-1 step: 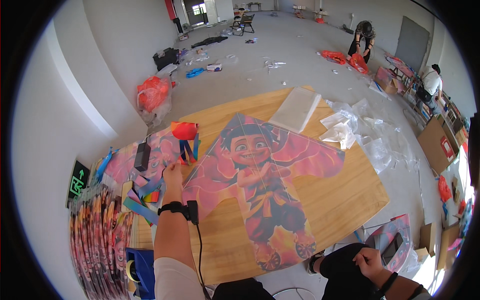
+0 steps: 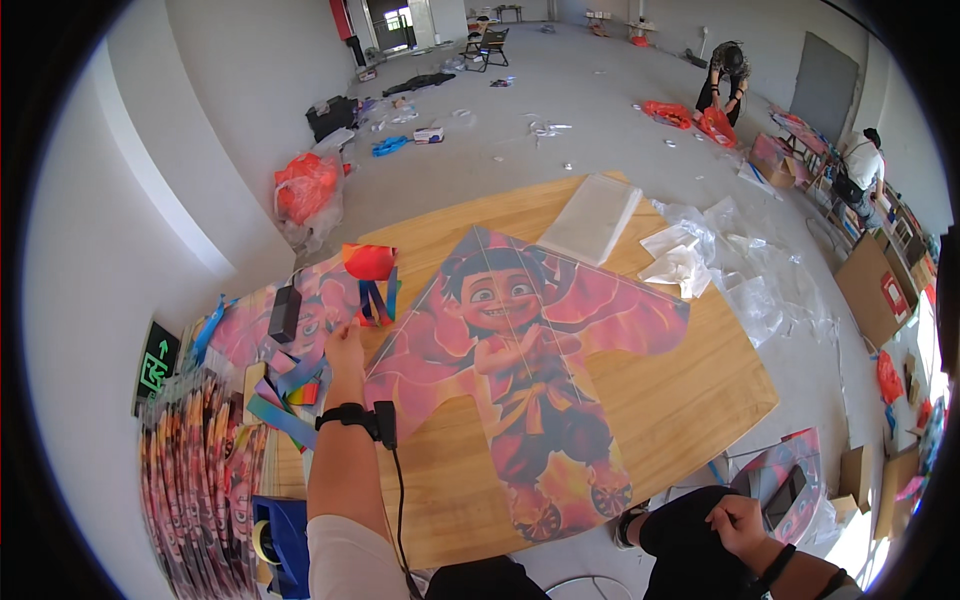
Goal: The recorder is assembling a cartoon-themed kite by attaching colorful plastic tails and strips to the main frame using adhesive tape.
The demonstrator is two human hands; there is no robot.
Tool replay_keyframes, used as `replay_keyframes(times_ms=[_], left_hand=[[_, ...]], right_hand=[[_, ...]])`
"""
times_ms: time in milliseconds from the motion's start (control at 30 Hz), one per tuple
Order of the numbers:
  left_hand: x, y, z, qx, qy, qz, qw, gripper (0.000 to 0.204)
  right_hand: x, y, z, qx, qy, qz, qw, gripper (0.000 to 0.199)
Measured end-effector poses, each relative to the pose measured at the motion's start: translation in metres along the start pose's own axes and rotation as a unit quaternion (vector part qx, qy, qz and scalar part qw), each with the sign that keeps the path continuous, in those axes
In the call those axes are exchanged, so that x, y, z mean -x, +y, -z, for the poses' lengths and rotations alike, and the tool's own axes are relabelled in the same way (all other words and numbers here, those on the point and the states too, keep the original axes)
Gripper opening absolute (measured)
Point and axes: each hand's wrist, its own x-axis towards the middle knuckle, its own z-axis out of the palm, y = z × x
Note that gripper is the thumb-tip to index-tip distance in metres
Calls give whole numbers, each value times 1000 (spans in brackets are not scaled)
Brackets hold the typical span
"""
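While kite (image 2: 535, 385) lay approx 3 o'clock from nearer L hand (image 2: 345, 352), axis approx 11:30–5:30, L grip was unclear, R hand (image 2: 738, 524) curled

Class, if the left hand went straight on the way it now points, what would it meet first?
Probably the red-topped ribbon bundle, just beyond the left hand. Depth is unclear there, so the fingertips may already be touching its lower ribbons.

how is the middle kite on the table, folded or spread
Spread: the kite lies on the table, both wings out, its printed figure showing.
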Motion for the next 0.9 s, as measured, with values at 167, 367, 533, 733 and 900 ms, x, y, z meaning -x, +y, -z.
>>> replay_keyframes(times_ms=[167, 367, 533, 733, 900], left_hand=[[10, 28, -24, 22, 28, -101, 994, 26], [7, 59, 3, 100, -3, -125, 987, 20], [11, 95, 9, 123, 0, -170, 978, 14], [11, 154, 25, 150, -42, -205, 966, 19], [23, 204, 47, 136, -65, -259, 954, 30]], right_hand=[[3, 2, 2, 15, 12, -14, 1000, 18], [2, -1, 1, 0, 11, -5, 1000, 18], [1, -5, -1, -12, 8, 7, 1000, 17], [1, -1, -9, -42, 11, 0, 999, 16], [2, -4, -12, -59, 4, 5, 998, 14]])
